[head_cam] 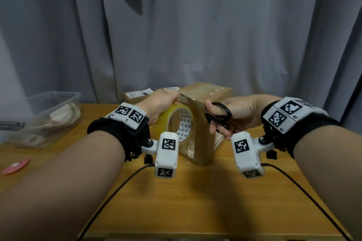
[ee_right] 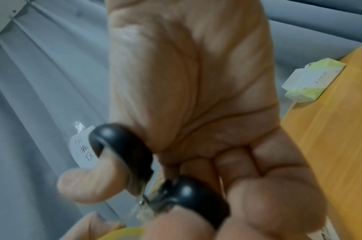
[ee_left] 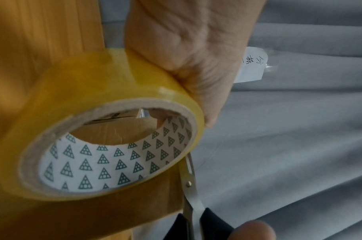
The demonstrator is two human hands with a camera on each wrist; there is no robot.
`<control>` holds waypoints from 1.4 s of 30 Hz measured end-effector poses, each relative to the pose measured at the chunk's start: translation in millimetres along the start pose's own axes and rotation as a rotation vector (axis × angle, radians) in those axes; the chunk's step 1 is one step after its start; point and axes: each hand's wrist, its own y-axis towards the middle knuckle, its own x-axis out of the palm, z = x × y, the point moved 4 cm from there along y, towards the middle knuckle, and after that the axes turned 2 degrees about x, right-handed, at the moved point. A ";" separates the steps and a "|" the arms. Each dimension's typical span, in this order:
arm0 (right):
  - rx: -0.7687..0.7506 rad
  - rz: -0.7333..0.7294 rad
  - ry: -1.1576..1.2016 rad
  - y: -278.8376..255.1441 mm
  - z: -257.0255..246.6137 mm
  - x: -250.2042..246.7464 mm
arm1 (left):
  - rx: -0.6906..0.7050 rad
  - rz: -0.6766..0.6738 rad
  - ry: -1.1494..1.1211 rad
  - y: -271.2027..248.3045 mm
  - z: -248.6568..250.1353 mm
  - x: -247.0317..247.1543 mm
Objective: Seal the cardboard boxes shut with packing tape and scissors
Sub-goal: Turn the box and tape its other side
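Tabletop [head_cam: 195, 201]: wooden, carrying everything here.
Box [head_cam: 203, 123]: brown cardboard, standing mid-tabletop, right behind both hands.
Tape roll [head_cam: 176, 121]: yellowish, held up against the box's near left side.
Left hand [head_cam: 158, 103]: wrapped over the roll's top, gripping it.
Scissors [head_cam: 217, 113]: black handles, blades reaching left toward the roll's top.
Right hand [head_cam: 241, 113]: thumb and fingers through the handle loops.

The near half of the table [head_cam: 195, 211] lies open, crossed only by two black cables [head_cam: 109, 197]. At twelve o'clock the cardboard box [head_cam: 203, 123] blocks the middle, a flatter box [head_cam: 137, 95] just behind it. A plastic tub [head_cam: 49, 117] fills ten o'clock; a pink disc [head_cam: 16, 165] lies at nine
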 end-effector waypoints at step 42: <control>-0.410 0.742 -0.099 121.3 -35.8 71.2 | 0.461 -0.024 0.613 9.4 -122.8 -25.5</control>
